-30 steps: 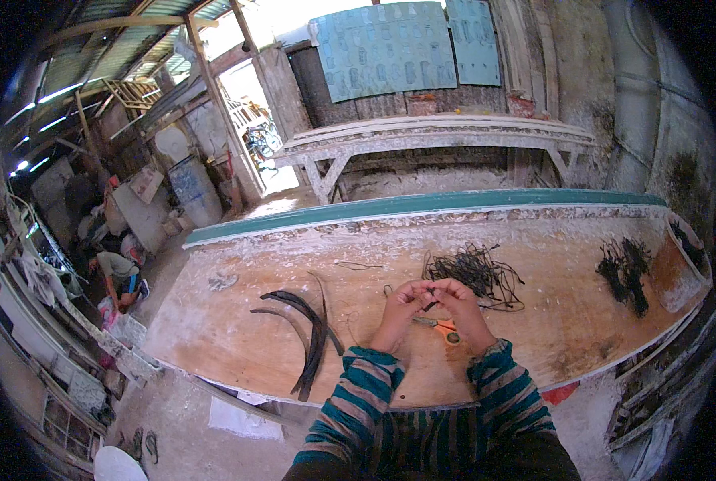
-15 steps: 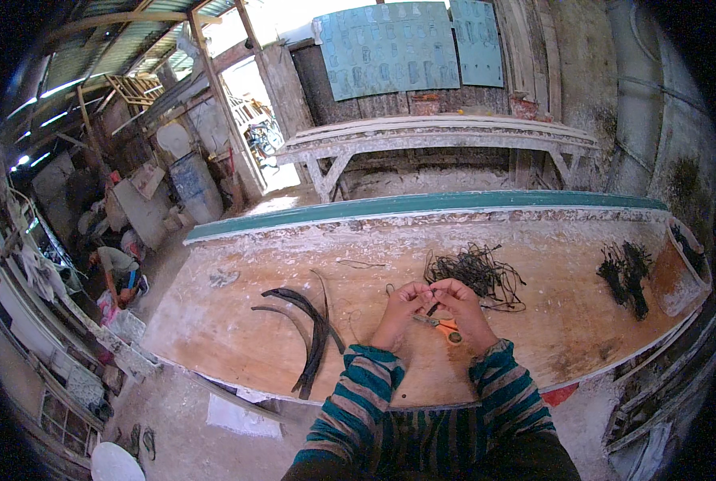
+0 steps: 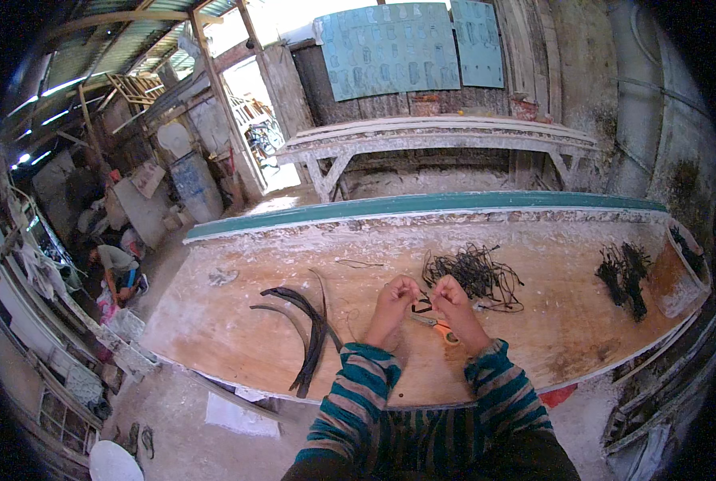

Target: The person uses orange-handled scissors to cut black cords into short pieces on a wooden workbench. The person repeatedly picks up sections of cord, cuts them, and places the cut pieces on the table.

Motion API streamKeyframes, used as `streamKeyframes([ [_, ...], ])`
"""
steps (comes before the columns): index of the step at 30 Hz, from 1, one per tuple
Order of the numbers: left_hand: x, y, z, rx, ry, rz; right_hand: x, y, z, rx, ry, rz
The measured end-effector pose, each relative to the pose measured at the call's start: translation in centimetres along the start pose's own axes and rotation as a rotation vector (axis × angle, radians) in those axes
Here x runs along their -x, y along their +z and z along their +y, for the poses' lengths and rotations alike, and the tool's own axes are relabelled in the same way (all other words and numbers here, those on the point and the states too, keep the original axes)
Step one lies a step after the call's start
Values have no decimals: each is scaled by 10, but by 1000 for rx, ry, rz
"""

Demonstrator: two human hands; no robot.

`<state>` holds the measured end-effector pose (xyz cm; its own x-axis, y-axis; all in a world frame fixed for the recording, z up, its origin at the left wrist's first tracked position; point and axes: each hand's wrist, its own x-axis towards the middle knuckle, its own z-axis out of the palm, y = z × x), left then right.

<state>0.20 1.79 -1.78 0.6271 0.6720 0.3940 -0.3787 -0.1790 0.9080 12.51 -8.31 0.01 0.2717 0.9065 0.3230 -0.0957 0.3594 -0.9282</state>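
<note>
Over the middle of the wooden table, my left hand [image 3: 393, 309] and my right hand [image 3: 459, 313] are pinched a short way apart. A short thin black cord [image 3: 424, 305] runs between the fingertips, and both hands grip it; its exact ends are hidden by the fingers. Scissors with orange handles [image 3: 450, 337] lie on the table beside my right hand. Just beyond that hand is a loose tangle of thin black cords [image 3: 478, 271]. Left of my left hand, long curved black strips [image 3: 315, 349] rest on the wood.
A bunch of black cords [image 3: 624, 280] lies at the right, beside a worn tub [image 3: 675, 276] on its side. A green-edged board [image 3: 422, 205] borders the table's far side. Behind stands a whitish bench [image 3: 438, 132]. Another person [image 3: 120, 268] crouches far left.
My hands, which were together at the fingertips, have moved apart, the left one toward the left. The black cord now shows in the gap between them.
</note>
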Motion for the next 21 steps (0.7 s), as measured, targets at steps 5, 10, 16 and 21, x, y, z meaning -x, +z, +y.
streamKeyframes([
  [5,2,1,12,34,-39,-71,5,-4,-13,-3,64,13],
  [10,4,8,14,69,-138,-192,2,-7,-10,-76,-22,-49],
  [16,6,12,7,72,-141,-95,5,-4,-14,56,62,-33],
  [21,6,10,10,94,-173,-72,6,3,-14,98,0,-24],
])
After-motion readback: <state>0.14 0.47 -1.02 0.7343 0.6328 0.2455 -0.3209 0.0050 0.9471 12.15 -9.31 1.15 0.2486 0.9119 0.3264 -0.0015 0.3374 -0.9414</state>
